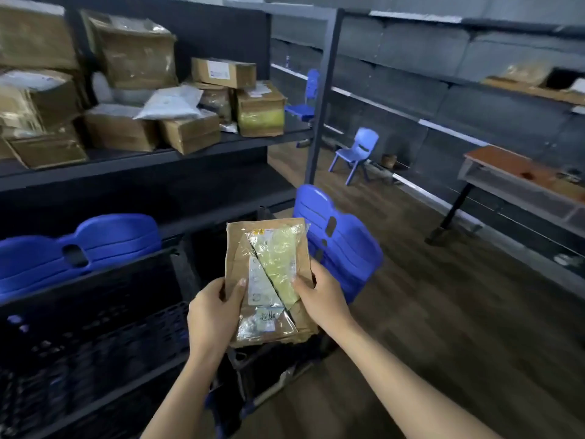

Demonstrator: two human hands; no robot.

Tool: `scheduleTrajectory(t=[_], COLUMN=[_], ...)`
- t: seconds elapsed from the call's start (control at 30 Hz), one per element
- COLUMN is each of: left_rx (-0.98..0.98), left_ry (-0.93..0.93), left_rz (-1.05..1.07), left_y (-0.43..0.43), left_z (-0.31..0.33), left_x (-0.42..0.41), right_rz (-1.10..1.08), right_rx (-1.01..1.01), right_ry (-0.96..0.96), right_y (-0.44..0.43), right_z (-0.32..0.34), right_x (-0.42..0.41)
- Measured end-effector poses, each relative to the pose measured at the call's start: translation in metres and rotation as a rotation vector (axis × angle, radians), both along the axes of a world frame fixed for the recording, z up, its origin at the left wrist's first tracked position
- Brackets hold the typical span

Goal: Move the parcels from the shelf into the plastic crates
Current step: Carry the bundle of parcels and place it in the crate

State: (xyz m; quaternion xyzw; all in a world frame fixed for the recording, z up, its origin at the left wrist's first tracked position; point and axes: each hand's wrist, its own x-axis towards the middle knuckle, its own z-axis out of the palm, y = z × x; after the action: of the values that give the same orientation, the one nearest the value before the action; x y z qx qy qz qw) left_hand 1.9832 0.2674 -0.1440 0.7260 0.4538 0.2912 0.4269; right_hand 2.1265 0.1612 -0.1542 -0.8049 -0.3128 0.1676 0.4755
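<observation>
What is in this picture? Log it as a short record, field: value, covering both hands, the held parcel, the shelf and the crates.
parcel: flat brown cardboard parcel, taped, labels on top, held above the crates
left hand: left hand grips the parcel's left edge, thumb on top
right hand: right hand grips the right edge, thumb on top
shelf: dark metal shelf, many boxes left on it
crates: black plastic crate at left; second dark crate under the parcel, contents unclear
nearby: blue chairs beside the crates
</observation>
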Motion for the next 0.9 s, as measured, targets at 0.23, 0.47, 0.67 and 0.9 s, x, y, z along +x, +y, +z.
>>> scheduleTrajectory(t=[0.23, 0.47, 0.67, 0.9], left_rx=[-0.077, -0.052, -0.119, -0.055], left_ry=[-0.003, -0.106, -0.292, -0.249], left_rz=[0.248, 0.386, 0.318, 0.353], left_y=[0.023, 0.059, 0.087, 0.103], left_z=[-0.001, -0.002, 0.009, 0.0], left_x=[0.049, 0.067, 0.08, 0.093], right_rz=[0.269, 0.289, 0.259, 0.237], right_rx=[-0.02, 0.042, 0.051, 0.092], right_ry=[0.063, 0.179, 0.164, 0.178], right_y=[0.052, 0.097, 0.129, 0.155], right_z=[0.004, 0.004, 0.0, -0.001], right_x=[0.072, 0.102, 0.112, 0.121])
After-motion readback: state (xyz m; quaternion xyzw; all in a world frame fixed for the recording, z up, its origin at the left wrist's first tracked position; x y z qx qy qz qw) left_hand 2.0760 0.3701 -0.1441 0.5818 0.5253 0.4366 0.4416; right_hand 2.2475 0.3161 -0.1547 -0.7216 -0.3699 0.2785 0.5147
